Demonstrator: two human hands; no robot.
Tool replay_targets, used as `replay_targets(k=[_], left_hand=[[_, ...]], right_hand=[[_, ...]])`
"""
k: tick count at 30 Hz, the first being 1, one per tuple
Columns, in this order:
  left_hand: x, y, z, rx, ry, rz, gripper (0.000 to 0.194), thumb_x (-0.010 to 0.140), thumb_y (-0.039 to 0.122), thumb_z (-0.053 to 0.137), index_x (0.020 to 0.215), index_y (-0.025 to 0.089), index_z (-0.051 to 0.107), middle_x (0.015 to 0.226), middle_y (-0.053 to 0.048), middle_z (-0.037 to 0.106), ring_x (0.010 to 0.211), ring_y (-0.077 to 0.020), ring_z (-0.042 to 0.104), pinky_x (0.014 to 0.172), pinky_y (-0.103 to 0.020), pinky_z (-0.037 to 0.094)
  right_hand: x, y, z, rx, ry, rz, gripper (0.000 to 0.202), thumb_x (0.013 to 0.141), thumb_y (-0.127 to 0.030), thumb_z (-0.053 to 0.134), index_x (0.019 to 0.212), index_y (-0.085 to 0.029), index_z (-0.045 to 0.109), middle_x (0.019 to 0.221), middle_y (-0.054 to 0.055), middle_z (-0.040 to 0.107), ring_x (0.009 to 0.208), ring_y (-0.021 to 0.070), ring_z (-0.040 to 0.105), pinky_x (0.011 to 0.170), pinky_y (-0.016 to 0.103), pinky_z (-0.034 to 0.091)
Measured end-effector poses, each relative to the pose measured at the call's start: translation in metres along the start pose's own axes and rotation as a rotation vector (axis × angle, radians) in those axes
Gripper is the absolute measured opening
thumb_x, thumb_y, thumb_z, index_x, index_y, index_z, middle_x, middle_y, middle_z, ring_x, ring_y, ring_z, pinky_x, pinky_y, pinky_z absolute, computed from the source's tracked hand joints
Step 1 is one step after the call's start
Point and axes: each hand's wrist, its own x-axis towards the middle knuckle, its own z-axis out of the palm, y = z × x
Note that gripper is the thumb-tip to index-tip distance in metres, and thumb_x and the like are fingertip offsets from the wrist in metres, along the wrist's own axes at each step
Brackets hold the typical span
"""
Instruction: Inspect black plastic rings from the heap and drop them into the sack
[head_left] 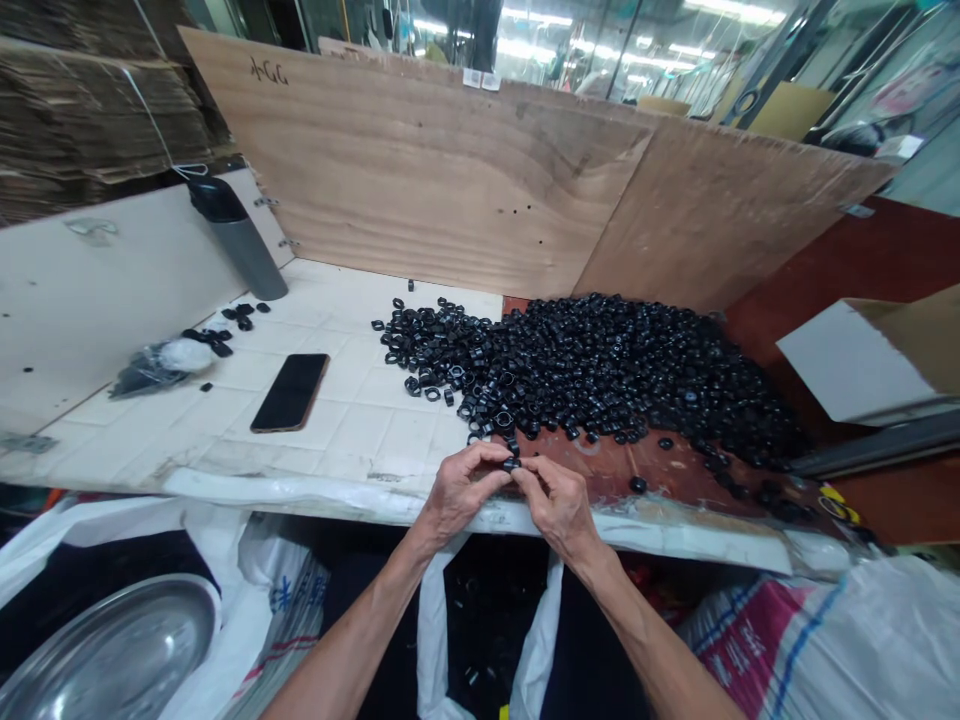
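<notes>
Just in front of the broad heap of small, glossy black ring-shaped pieces (600,370), I hold one small black piece (511,464), the fingertips of both hands closed on it. My left hand (461,490) pinches from one side and my right hand (559,500) meets it from the other, probably because so tiny a thing wants steadying at both ends; my fingers cover much of it, so I cannot tell its exact shape. Working this near the heap likely spares me long reaches. Behind the heap stands a long, pale brown wooden board (435,160), seemingly there to stop pieces spilling over. Below the heap's front edge, an open white sack (432,630) with dark pieces inside sits between my forearms, presumably for being close under both hands. Left of the heap, well apart, lies a flat, black-screened phone (291,393); farther left and back stands a grey cylindrical bottle (247,245), perhaps put there out of my elbows' way.
</notes>
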Motion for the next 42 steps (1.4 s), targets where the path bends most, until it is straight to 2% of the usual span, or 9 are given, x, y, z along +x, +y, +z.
replay_targets(k=[3,7,12,23,29,33,35,38,42], left_hand=[[-0.001,-0.001,0.0,0.003,-0.016,-0.003,0.02,0.085,0.028,0.068,0.1,0.016,0.068,0.1,-0.009,0.07,0.097,-0.0212,0.067,0.091,-0.036,0.055],[-0.001,-0.004,0.001,-0.06,-0.007,-0.039,0.019,0.084,0.028,0.069,0.099,0.016,0.067,0.1,-0.008,0.068,0.096,-0.0204,0.067,0.089,-0.034,0.056],[-0.001,-0.003,0.001,-0.082,0.012,-0.048,0.017,0.084,0.024,0.068,0.099,0.016,0.068,0.103,-0.008,0.067,0.097,-0.0203,0.066,0.088,-0.033,0.055],[0.0,0.0,-0.001,-0.045,-0.045,-0.018,0.016,0.086,0.023,0.066,0.1,0.015,0.067,0.1,-0.008,0.067,0.096,-0.0196,0.066,0.089,-0.032,0.054],[-0.016,0.004,0.0,0.152,-0.13,0.098,0.015,0.09,0.019,0.06,0.104,0.017,0.065,0.1,-0.008,0.069,0.094,-0.0186,0.065,0.087,-0.032,0.053],[-0.039,0.006,-0.007,0.264,-0.242,0.225,0.023,0.093,0.013,0.051,0.113,0.018,0.06,0.107,-0.01,0.068,0.101,-0.0196,0.064,0.091,-0.034,0.051],[-0.042,0.012,-0.013,0.294,-0.34,0.212,0.021,0.091,0.014,0.054,0.11,0.018,0.061,0.105,-0.009,0.068,0.099,-0.0195,0.064,0.089,-0.033,0.051],[-0.032,0.021,-0.015,0.329,-0.432,0.058,0.011,0.084,0.022,0.067,0.094,0.018,0.064,0.09,-0.004,0.067,0.082,-0.0166,0.064,0.077,-0.028,0.052],[-0.004,0.011,0.007,0.475,-0.145,-0.071,0.01,0.086,0.021,0.059,0.095,0.019,0.062,0.076,0.001,0.061,0.068,-0.0145,0.06,0.068,-0.026,0.049]], right_hand=[[0.0,0.001,0.001,-0.07,0.018,0.014,0.038,0.097,-0.032,0.051,0.063,-0.018,0.063,0.056,0.0,0.056,0.052,0.0122,0.053,0.056,0.023,0.044],[-0.004,0.001,0.004,0.067,0.034,0.064,0.021,0.095,-0.032,0.055,0.103,-0.017,0.068,0.075,0.002,0.064,0.062,0.0137,0.059,0.06,0.023,0.048],[-0.008,-0.001,0.004,0.049,-0.005,0.081,0.026,0.093,-0.033,0.057,0.074,-0.018,0.066,0.063,0.0,0.057,0.054,0.0122,0.051,0.054,0.024,0.043],[-0.007,-0.002,0.002,0.208,0.013,0.121,0.017,0.09,-0.028,0.058,0.103,-0.019,0.066,0.086,0.005,0.066,0.069,0.0163,0.064,0.065,0.027,0.053],[-0.029,-0.003,0.015,0.425,-0.011,0.471,0.021,0.09,-0.039,0.057,0.096,-0.019,0.058,0.062,-0.003,0.059,0.05,0.0123,0.056,0.049,0.022,0.046],[-0.051,-0.004,0.016,0.475,-0.186,0.635,0.022,0.089,-0.041,0.057,0.087,-0.019,0.058,0.049,-0.007,0.052,0.039,0.01,0.045,0.04,0.02,0.036],[-0.056,-0.004,0.01,0.383,-0.238,0.595,0.022,0.087,-0.04,0.058,0.08,-0.019,0.058,0.047,-0.007,0.049,0.038,0.0103,0.044,0.04,0.02,0.035],[-0.048,0.003,-0.002,0.084,-0.035,0.391,0.017,0.087,-0.035,0.059,0.084,-0.018,0.061,0.065,-0.001,0.058,0.05,0.0126,0.052,0.051,0.024,0.045],[-0.019,0.024,-0.006,-0.17,0.132,0.203,0.033,0.082,-0.025,0.061,0.114,-0.016,0.06,0.105,0.01,0.061,0.073,0.0185,0.062,0.071,0.033,0.053]])
